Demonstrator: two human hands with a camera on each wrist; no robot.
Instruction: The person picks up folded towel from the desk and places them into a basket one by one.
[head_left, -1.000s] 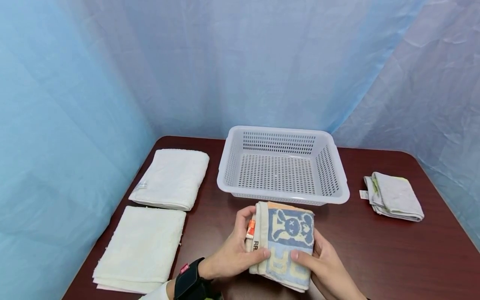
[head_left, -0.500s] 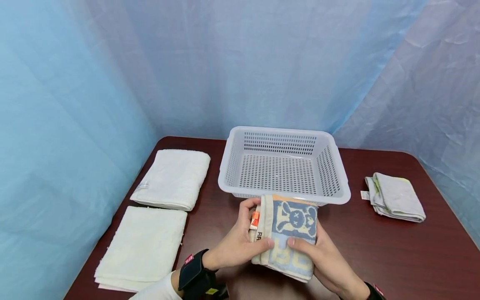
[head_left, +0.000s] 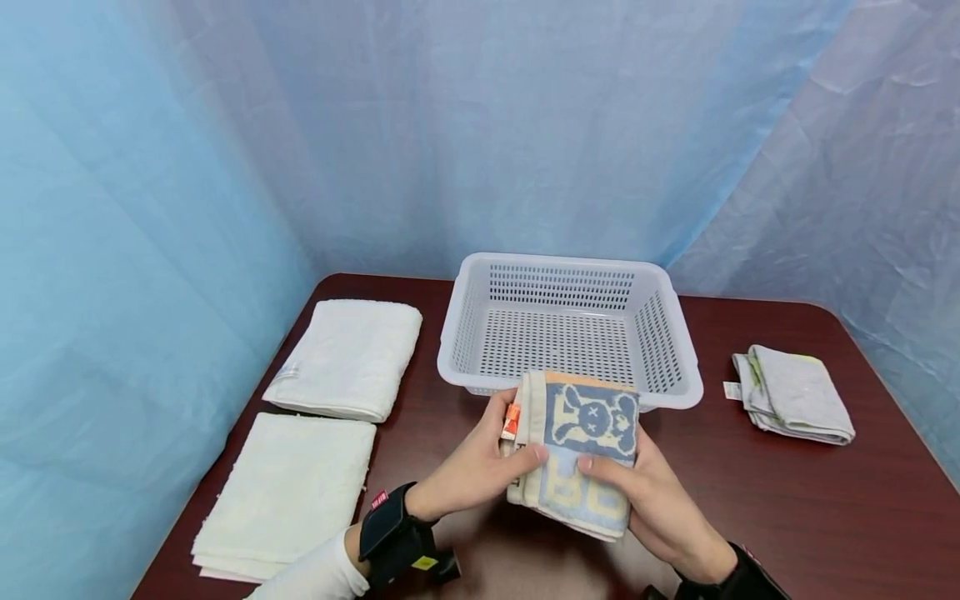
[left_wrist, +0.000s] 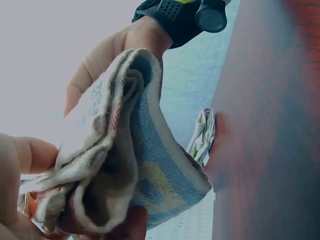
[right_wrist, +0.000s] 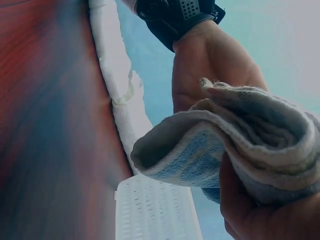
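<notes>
A folded towel [head_left: 577,442] with a blue bear pattern, cream lettering and an orange tag is held up between both hands, in front of the basket. The left hand [head_left: 480,462] grips its left side, thumb on the front face and fingers behind. On the right side the right hand [head_left: 660,500] does the same, its thumb pressing the lower front. Both wrist views show the towel's edge as several folded layers, seen as loops in the left wrist view [left_wrist: 115,150] and the right wrist view [right_wrist: 240,135]. The fingers behind it are partly hidden.
A white perforated plastic basket [head_left: 457,350] stands at the table's back middle. Two folded white towels, one farther back [head_left: 348,358] and one nearer [head_left: 288,487], lie on the left. A small folded grey towel [head_left: 798,393] lies on the right of the dark table [head_left: 787,517].
Both hands have lifted the folded towel forward, toward the basket, and slightly to the right. Its top edge now overlaps the basket's front rim in the head view. The grip looks unchanged.
</notes>
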